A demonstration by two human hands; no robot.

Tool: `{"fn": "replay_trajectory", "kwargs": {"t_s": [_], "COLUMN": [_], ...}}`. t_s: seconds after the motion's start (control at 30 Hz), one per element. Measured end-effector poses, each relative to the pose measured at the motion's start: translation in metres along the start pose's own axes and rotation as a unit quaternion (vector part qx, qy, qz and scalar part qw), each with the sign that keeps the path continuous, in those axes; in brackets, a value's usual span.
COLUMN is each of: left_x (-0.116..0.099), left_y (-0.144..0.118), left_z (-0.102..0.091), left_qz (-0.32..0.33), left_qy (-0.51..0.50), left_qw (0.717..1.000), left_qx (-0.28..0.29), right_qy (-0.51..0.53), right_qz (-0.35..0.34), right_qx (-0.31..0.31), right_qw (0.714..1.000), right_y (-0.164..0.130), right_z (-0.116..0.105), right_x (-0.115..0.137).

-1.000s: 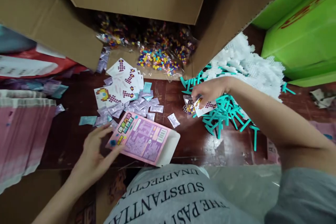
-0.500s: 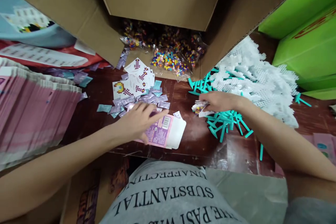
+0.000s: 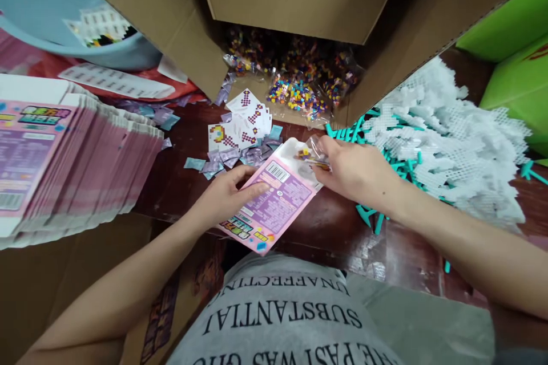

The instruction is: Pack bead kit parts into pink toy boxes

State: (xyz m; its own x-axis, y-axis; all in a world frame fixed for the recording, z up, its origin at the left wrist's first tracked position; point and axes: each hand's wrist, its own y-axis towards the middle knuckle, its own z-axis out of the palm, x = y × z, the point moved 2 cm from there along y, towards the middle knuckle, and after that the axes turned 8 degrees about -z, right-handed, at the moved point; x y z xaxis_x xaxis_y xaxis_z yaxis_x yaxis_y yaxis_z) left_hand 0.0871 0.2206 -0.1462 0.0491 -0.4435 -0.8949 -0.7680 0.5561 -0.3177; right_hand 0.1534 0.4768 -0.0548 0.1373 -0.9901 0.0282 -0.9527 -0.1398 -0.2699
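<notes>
My left hand (image 3: pixel 229 194) grips a flat pink box (image 3: pixel 274 205) lifted off the dark wooden table (image 3: pixel 180 182), its open white flap toward the right. At that flap my right hand (image 3: pixel 351 168) pinches a small clear bag of coloured beads (image 3: pixel 309 155) together with a card. Behind the box lie printed pattern cards (image 3: pixel 240 128) and small purple and teal sachets (image 3: pixel 226 157).
A stack of flat pink boxes (image 3: pixel 64 154) fills the left. An open cardboard carton (image 3: pixel 299 5) at the back holds bead bags (image 3: pixel 299 91). White mesh boards (image 3: pixel 449 131) and teal plastic tools (image 3: pixel 372 214) pile up on the right, with green boxes (image 3: pixel 514 68) beyond.
My left hand picked the pink box up off the table and turned it. My right hand carried the bead bag and card leftward from the teal tools to the box's open flap.
</notes>
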Motion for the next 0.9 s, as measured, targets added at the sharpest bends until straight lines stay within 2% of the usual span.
{"fn": "replay_trajectory", "kwargs": {"t_s": [0.07, 0.13, 0.23, 0.3, 0.4, 0.5, 0.6, 0.63, 0.7, 0.77, 0.83, 0.87, 0.9], "left_x": [0.001, 0.000, -0.001, 0.000, 0.004, 0.006, 0.007, 0.007, 0.010, 0.016, 0.025, 0.031, 0.037], "left_y": [-0.001, -0.001, -0.002, -0.002, -0.001, 0.001, 0.005, 0.006, 0.005, 0.002, -0.004, -0.007, -0.009], "left_z": [0.001, 0.003, 0.007, 0.010, 0.018, 0.030, 0.038, 0.038, 0.032, 0.020, 0.004, -0.004, -0.011], "left_qz": [0.006, 0.017, 0.033, 0.037, 0.030, 0.032, 0.044, 0.048, 0.051, 0.055, 0.067, 0.076, 0.082], "left_qy": [-0.028, -0.033, -0.040, -0.050, -0.067, -0.067, -0.089, -0.109, -0.147, -0.163, -0.162, -0.163, -0.166], "left_qw": [1.000, 0.999, 0.996, 0.994, 0.994, 0.994, 0.992, 0.990, 0.987, 0.985, 0.982, 0.978, 0.973], "left_qx": [-0.001, 0.021, 0.073, 0.088, 0.080, 0.083, 0.081, 0.071, 0.040, -0.003, -0.065, -0.102, -0.136], "right_qy": [0.000, 0.027, 0.104, 0.141, 0.139, 0.091, 0.047, 0.052, 0.093, 0.144, 0.183, 0.187, 0.179], "right_qz": [-0.017, -0.062, -0.142, -0.162, -0.137, -0.176, -0.208, -0.211, -0.241, -0.279, -0.275, -0.255, -0.234], "right_qx": [0.015, 0.076, 0.198, 0.252, 0.279, 0.276, 0.212, 0.167, 0.031, -0.131, -0.267, -0.302, -0.304], "right_qw": [1.000, 0.995, 0.964, 0.943, 0.940, 0.941, 0.954, 0.962, 0.966, 0.940, 0.906, 0.899, 0.906], "right_y": [-0.003, -0.003, 0.006, 0.015, 0.024, 0.027, 0.021, 0.017, 0.005, -0.012, -0.025, -0.028, -0.028], "right_z": [0.000, -0.005, -0.016, -0.025, -0.031, -0.030, -0.035, -0.041, -0.062, -0.087, -0.099, -0.096, -0.086], "right_x": [0.007, 0.008, -0.004, -0.014, -0.018, 0.001, 0.017, 0.017, 0.011, -0.005, -0.026, -0.036, -0.046]}}
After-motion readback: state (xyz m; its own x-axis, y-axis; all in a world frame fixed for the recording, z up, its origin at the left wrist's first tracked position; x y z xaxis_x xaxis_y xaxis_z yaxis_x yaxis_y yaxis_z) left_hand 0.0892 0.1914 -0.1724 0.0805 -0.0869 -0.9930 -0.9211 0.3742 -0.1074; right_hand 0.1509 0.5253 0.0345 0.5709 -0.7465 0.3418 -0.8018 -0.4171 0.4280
